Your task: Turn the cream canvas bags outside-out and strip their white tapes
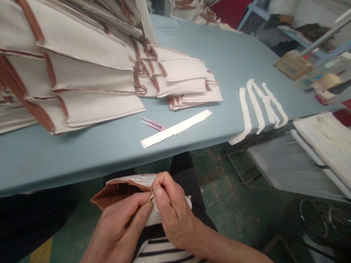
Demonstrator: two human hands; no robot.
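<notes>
A white fabric bag with a brown lining (109, 196) lies over the lap, its brown mouth gaping to the left. My left hand (120, 223) pinches the bag's edge between thumb and forefinger. Right beside it, my right hand (171, 206) is closed on the same edge, the two sets of fingertips almost touching. Whatever small part sits between the fingertips is mostly hidden. On the table beyond lie pink-handled thread snips (153, 124), partly under a cream strip (177, 128).
Stacks of white bags with brown trim (93, 76) cover the left of the blue table (219, 54). Several white fabric strips (253, 106) hang toward its front edge. A cardboard box (294, 65) stands at the back right, and a white-topped cart (326, 135) at the right.
</notes>
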